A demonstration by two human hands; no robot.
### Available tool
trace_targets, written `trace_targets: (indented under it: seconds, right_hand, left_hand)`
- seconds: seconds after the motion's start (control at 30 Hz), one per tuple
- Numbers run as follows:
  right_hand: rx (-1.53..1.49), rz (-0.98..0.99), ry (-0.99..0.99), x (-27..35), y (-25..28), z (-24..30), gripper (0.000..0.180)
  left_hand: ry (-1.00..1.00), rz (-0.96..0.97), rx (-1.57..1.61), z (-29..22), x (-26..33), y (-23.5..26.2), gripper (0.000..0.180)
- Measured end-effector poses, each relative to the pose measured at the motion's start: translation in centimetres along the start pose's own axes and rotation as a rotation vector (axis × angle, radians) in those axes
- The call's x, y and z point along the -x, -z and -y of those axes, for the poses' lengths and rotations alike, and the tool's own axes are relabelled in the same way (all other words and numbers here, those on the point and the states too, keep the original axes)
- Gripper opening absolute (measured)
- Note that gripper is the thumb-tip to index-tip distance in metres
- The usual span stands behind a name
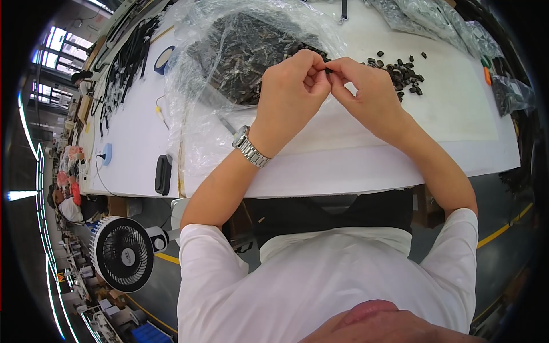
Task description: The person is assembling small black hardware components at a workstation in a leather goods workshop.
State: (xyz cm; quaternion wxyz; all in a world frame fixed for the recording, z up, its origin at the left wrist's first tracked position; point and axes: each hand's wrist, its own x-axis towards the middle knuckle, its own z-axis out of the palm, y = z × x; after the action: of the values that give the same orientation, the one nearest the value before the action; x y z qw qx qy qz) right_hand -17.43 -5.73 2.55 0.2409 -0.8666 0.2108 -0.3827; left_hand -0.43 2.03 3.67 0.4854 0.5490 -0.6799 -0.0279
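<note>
My left hand and my right hand meet over the table, fingertips pinched together on a small black piece. Most of that piece is hidden by the fingers, so its exact kind does not show. Behind and beside my left hand spreads a large clear plastic bag full of small dark and shiny parts. To the right of my right hand lies a loose pile of small black pieces on the white table cover. A metal watch is on my left wrist.
Black straps or cables lie at the table's left, near a roll of tape. A black case rests by the front left edge. More plastic bags are at the far right. A fan stands beside me at left.
</note>
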Motion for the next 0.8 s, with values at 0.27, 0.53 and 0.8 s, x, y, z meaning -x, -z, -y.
trace_targets:
  seconds: [0.27,0.53,0.8]
  right_hand:
    - [-0.583,0.216,-0.151,-1.3,0.6,-1.5,0.017]
    - [-0.314,0.232,-0.216,-0.7,0.7,-0.3,0.017]
    - [-0.253,0.011,-0.198,-0.1,-0.7,-0.4,0.018]
  left_hand:
    - [0.443,0.312,0.616,1.5,-1.5,2.7,0.009]
    - [0.360,0.322,0.401,1.2,-1.1,2.0,0.007]
    - [0.455,0.167,0.364,-0.1,-0.4,0.7,0.010]
